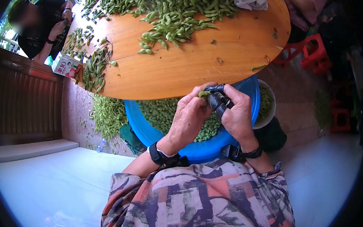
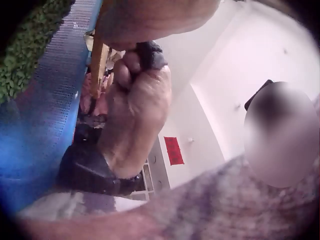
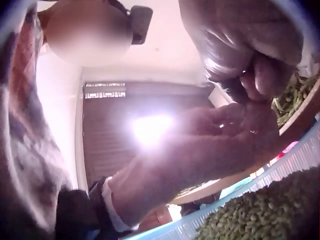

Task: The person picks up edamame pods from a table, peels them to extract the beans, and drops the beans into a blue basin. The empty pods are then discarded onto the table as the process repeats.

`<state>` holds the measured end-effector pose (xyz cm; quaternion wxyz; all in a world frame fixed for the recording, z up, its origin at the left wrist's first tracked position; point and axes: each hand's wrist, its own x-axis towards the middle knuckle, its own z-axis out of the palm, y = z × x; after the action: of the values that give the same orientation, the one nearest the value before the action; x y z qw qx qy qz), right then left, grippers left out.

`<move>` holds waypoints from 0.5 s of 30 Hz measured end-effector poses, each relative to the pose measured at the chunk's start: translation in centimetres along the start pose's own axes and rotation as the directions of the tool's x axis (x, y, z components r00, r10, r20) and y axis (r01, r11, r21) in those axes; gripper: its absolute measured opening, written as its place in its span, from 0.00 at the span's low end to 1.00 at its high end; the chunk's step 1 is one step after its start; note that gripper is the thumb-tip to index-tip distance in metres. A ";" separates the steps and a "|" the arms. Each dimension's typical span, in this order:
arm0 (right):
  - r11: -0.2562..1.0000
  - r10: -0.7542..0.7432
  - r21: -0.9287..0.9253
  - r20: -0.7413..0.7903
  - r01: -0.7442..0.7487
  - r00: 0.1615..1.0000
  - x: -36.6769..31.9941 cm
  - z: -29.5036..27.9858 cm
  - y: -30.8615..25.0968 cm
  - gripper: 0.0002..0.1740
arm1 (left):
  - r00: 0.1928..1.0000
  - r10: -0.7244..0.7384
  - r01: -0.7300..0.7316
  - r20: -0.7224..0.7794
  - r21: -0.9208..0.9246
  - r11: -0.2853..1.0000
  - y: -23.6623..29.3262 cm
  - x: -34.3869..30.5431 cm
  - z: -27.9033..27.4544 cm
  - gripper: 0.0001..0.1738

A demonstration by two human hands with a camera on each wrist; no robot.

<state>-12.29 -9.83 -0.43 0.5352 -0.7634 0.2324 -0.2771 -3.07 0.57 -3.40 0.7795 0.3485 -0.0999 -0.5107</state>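
Observation:
Both hands meet over a blue basket that holds many shelled green beans. My left hand pinches a green soybean pod between thumb and fingers. Close against it, my right hand, with black tape wound round several fingers, has its curled fingertips on the pod's other end. In the left wrist view the right hand shows from below with its fingers bent. The left hand reaches across the right wrist view, where the pod is hidden by the fingers.
A wooden table carries a large heap of pods and a crumpled cloth. Pods also lie on the floor left of the basket. A white bucket and red stools stand right. Another person sits far left.

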 end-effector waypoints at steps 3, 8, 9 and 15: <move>0.944 0.253 0.174 0.157 -0.279 0.955 0.3 -1.2 1.1 0.08 | 1.000 -0.029 0.030 0.011 -0.069 0.997 0.3 -0.2 0.2 0.23; 0.743 0.190 0.615 0.183 -0.263 0.965 -0.5 -3.8 1.9 0.49 | 0.979 -0.131 0.029 0.155 0.532 0.846 1.8 -1.8 -1.4 0.18; 0.775 0.175 0.592 0.135 -0.221 0.975 -0.6 -5.0 1.6 0.50 | 0.957 -0.129 -0.093 0.262 0.692 0.716 2.2 -2.3 -2.0 0.15; 0.940 0.195 -0.232 -0.228 -0.248 0.954 -2.2 -15.4 4.5 0.14 | 0.926 -0.102 -0.317 0.365 0.893 0.319 10.3 -3.3 -2.8 0.09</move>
<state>-24.54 -20.42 -0.83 0.4327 -0.7632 0.4045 -0.2581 4.34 7.14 1.81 0.4318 0.6288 -0.5396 -0.3565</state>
